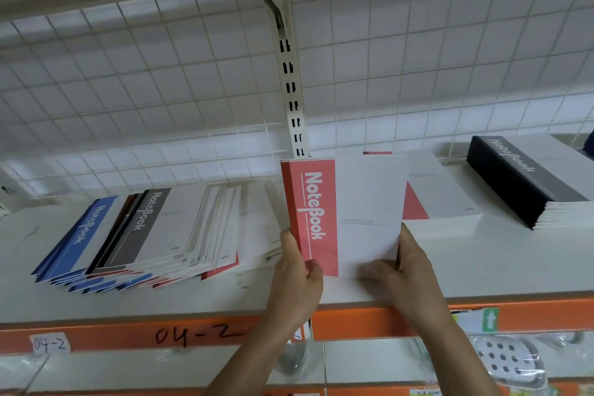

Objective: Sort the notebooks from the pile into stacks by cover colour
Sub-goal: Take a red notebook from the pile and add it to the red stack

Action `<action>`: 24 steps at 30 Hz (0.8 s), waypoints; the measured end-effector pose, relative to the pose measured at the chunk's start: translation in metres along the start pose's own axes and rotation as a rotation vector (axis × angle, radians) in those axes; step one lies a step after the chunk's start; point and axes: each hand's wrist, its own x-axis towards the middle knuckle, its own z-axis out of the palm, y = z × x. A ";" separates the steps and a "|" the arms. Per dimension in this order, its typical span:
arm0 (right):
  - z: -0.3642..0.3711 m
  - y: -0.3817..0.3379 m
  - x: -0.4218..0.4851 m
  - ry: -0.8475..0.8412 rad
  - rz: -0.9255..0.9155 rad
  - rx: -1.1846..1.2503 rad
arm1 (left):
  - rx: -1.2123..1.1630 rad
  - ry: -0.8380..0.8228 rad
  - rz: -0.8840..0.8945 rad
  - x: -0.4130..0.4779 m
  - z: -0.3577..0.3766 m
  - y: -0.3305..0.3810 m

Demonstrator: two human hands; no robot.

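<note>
You hold red notebook (340, 219) centre frame; left grip (299, 273) and right grip (408, 267) pinch its lower corners. Red stack (443, 199), black stack (527, 190) begun at right; pile (144, 235) at left unsorted.

Both hands (350, 270) hold a red notebook (342, 215) upright

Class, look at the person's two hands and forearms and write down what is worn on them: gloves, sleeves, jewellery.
The left hand and right hand are bare: no gloves, no rings that show. The left forearm and right forearm are uncovered down to the picture's bottom edge, with no sleeve, watch or bracelet in view.
</note>
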 end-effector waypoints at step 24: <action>-0.128 -0.035 0.076 -0.070 -0.101 -0.466 | -0.264 -0.269 0.052 0.077 0.052 0.114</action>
